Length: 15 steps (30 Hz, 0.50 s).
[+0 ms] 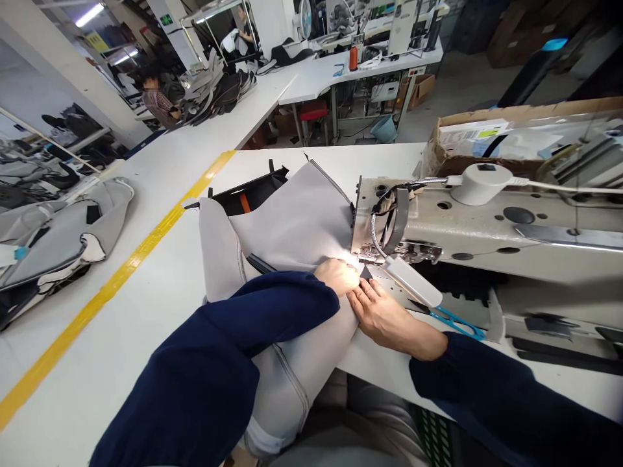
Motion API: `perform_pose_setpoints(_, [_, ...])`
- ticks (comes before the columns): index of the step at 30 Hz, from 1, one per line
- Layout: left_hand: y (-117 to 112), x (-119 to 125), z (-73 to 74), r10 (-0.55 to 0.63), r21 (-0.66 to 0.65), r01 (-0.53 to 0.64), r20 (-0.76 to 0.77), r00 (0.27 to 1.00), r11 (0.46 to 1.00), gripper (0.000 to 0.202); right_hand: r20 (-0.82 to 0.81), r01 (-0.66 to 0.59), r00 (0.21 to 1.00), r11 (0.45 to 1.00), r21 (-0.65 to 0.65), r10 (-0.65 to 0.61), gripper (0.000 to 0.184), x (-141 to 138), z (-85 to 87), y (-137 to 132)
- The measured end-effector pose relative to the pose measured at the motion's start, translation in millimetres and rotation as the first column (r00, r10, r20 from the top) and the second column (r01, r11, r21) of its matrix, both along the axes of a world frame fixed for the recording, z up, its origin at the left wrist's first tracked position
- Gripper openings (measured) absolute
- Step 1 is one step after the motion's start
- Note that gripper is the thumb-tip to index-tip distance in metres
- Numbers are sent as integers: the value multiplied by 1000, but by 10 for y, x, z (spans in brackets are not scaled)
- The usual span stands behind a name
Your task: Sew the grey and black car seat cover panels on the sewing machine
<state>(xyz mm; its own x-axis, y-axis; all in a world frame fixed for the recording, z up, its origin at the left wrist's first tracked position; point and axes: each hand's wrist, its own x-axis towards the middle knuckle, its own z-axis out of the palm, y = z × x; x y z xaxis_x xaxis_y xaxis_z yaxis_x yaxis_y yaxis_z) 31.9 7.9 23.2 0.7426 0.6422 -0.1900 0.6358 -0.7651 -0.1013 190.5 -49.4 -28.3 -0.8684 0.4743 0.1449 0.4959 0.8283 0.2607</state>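
A large grey fabric cover (292,220) with seams and black edging lies bunched over the table against the sewing machine (487,220). My left hand (339,275) is closed on the cover, close to the needle area under a bright lamp. Fingers stretched out, my right hand (384,318) lies flat at the cover's edge, fingertips close to the left hand. A small black piece (366,272) shows between the hands and the machine bed. The needle itself is hidden from view.
Blue-handled scissors (457,322) lie by the machine, right of my right hand. A lamp head (413,280) hangs low over the bed. Behind the machine stands a cardboard box (433,146) of packets. Yellow tape (146,243) crosses the table; another grey cover (63,233) lies left.
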Motion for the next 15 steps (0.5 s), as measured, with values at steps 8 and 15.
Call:
perform_pose_setpoints(8, [-319,-557,513,83,262,-91,40,996,961,32,187,-86,981,972,220,44,40,15,82,-126])
perform_pose_setpoints(15, [-203,-108,565,396,-59,-393,48,917,918,25,83,72,994,996,51,-76,29,-509,-63,-87])
